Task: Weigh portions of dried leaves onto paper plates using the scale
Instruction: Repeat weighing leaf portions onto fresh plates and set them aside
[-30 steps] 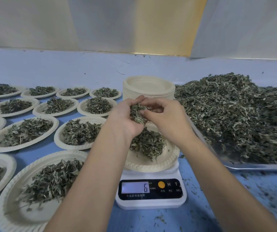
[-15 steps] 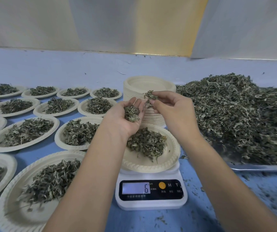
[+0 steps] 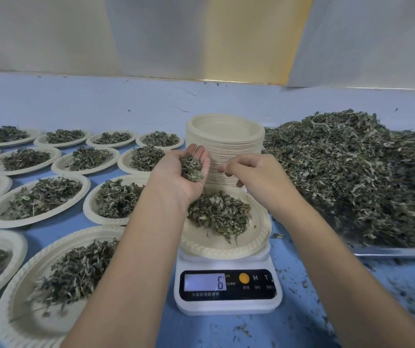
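A white digital scale point(image 3: 226, 305) stands on the blue table, and its display reads 6. On it sits a paper plate point(image 3: 226, 252) with a small mound of dried leaves point(image 3: 219, 214). My left hand point(image 3: 176, 179) is held palm up over the plate's far left edge, fingers nearly straight, carrying a clump of leaves point(image 3: 191, 168) in the palm. My right hand point(image 3: 251, 174) hovers palm down over the plate's far side. Its fingers are loosely curled and point toward the left hand. No leaves show between them.
A tall stack of unused paper plates point(image 3: 226, 131) stands just behind the hands. To the right, a big heap of dried leaves point(image 3: 352, 172) lies on a metal tray point(image 3: 389, 252). Several filled plates point(image 3: 38, 197) cover the table's left side. Leaf crumbs are scattered on the blue table point(image 3: 296, 322).
My right hand pinched leaves out of the left palm and lifted them, then dropped lower and no longer shows them. The left hand's fingers have straightened. The scale still reads 6.
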Demonstrator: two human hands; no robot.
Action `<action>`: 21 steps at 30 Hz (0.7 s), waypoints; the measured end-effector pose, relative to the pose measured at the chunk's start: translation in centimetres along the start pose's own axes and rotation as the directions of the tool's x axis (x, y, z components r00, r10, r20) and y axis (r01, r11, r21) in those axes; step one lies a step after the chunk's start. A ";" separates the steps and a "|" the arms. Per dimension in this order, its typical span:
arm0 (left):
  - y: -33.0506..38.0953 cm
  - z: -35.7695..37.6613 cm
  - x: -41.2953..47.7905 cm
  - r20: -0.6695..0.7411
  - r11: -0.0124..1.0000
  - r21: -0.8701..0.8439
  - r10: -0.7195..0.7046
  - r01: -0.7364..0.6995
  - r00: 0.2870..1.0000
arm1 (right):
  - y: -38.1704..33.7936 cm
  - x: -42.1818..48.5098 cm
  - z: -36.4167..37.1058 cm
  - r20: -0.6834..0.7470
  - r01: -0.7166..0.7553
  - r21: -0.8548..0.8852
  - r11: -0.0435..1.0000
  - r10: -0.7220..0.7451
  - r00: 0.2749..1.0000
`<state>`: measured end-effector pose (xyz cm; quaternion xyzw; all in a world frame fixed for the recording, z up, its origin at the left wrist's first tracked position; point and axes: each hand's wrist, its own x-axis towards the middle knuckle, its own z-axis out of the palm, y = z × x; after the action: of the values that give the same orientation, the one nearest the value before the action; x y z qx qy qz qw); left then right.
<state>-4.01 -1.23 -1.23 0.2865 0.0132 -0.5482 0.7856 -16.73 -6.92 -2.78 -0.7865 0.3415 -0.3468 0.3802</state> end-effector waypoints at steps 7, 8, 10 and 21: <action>-0.9 0.5 -0.2 0.028 0.995 0.102 -0.003 0.000 1.000 | -0.2 0.0 0.6 -0.079 0.175 0.158 0.972 -0.164 0.983; -1.1 0.6 -0.2 0.021 0.991 0.131 0.000 -0.003 1.000 | -0.4 -0.1 0.7 -0.057 0.195 0.198 0.961 -0.187 0.981; -1.3 0.7 -0.2 -0.010 0.979 0.203 0.011 -0.009 1.000 | -0.6 -0.2 1.0 -0.014 0.212 0.222 0.952 -0.214 0.977; -2.1 1.1 -0.5 0.039 0.967 0.254 -0.004 -0.006 0.999 | -0.4 -0.1 1.5 -0.047 0.196 0.147 0.969 -0.191 0.980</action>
<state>-6.35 -1.81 -1.08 0.3741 -0.0725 -0.5506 0.7427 -15.51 -6.11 -3.19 -0.7792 0.2420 -0.4199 0.3974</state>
